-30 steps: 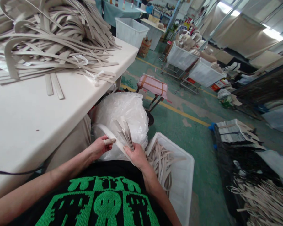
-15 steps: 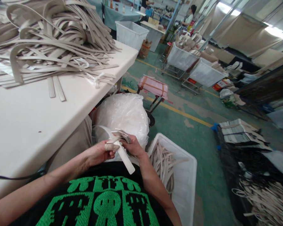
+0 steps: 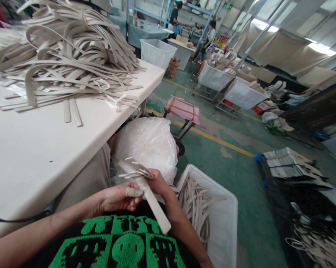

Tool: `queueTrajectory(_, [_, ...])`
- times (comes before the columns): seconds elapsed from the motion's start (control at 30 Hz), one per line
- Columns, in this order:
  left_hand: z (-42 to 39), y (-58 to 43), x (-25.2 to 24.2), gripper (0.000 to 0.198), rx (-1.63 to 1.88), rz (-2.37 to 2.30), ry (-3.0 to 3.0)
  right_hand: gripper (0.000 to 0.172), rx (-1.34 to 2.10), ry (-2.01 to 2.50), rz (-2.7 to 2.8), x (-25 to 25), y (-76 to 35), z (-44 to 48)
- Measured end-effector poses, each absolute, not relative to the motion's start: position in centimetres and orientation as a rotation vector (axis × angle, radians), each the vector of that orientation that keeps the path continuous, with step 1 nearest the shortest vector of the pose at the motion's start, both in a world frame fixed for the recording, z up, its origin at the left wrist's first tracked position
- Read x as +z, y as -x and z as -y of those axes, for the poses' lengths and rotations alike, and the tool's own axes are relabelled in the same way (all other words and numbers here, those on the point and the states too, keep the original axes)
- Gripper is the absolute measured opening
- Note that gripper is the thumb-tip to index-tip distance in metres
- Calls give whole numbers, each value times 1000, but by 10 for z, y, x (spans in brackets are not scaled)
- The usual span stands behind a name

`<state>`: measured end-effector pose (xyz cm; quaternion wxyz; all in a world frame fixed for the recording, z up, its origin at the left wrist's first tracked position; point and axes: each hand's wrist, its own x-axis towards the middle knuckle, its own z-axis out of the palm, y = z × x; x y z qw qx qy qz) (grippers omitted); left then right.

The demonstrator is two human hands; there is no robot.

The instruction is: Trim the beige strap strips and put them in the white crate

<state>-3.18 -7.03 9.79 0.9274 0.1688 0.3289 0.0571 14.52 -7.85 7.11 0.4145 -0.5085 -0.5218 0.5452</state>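
My right hand (image 3: 158, 182) is closed around a small bunch of beige straps (image 3: 138, 173), their ends fanning out past the fingers. One wider light strap (image 3: 157, 208) crosses in front of that bunch and slants down toward my right forearm, its rounded end free. At the middle of this strap, my left hand (image 3: 121, 196) pinches its edge with curled fingers; a pale covering wraps one digit. Both hands are close together over my lap, before a clear plastic bag (image 3: 148, 145). Part of the right fingers is hidden behind the straps.
A big heap of beige straps (image 3: 81, 48) lies on the white table (image 3: 22, 149) at left. Beside my right arm stands a white bin (image 3: 222, 223) with straps inside. Further off are a pink padded stool (image 3: 181, 108), loaded carts (image 3: 243, 91) and two people.
The light strap has slid further down and right, its free end now lower. My hands have moved slightly lower, and the view has tilted up a little.
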Motion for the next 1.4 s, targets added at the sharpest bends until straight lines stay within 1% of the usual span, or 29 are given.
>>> queueTrajectory(0.1, [56, 33, 80, 32, 264, -863, -207, 35, 1344, 1252, 1208, 76, -160, 95])
queueTrajectory(0.2, [32, 29, 65, 31, 566, -1130, -19, 37, 1304, 1334, 1039, 77, -178, 122])
queueTrajectory(0.33, [-6, 22, 67, 34, 909, -1155, 80, 46, 1396, 1406, 952, 75, -195, 163])
queueTrajectory(0.37, [-14, 22, 71, 33, 969, -1141, 82, 46, 1438, 1412, 965, 73, -196, 171])
queueTrajectory(0.43, [-24, 20, 78, 26, 1070, -1140, 19, 44, 1503, 1425, 987, 70, -194, 181])
queueTrajectory(0.5, [-24, 16, 85, 18, 1124, -1135, -144, 42, 1487, 1463, 959, 66, -187, 180])
queueTrajectory(0.6, [-8, 8, 91, 18, 1092, -1061, -373, 42, 1371, 1501, 896, 59, -172, 165])
queueTrajectory(0.7, [15, -1, 95, 17, 973, -1006, -433, 45, 1293, 1507, 851, 55, -159, 143])
queueTrajectory(0.8, [34, -8, 95, 19, 874, -948, -474, 47, 1263, 1520, 828, 53, -149, 125])
queueTrajectory(0.87, [42, -11, 93, 25, 812, -889, -532, 47, 1254, 1525, 836, 53, -143, 118])
queueTrajectory(0.97, [47, -15, 90, 41, 728, -823, -687, 45, 1263, 1536, 813, 53, -133, 114])
queueTrajectory(1.03, [47, -16, 87, 45, 724, -831, -798, 43, 1258, 1540, 796, 52, -128, 113])
queueTrajectory(1.2, [32, -8, 88, 35, 742, -950, -941, 38, 1116, 1552, 769, 58, -138, 111])
queueTrajectory(1.3, [24, 2, 92, 28, 596, -922, -1080, 42, 1002, 1484, 683, 72, -161, 102])
queueTrajectory(1.4, [25, 9, 95, 22, 375, -835, -1243, 49, 985, 1417, 725, 89, -182, 90])
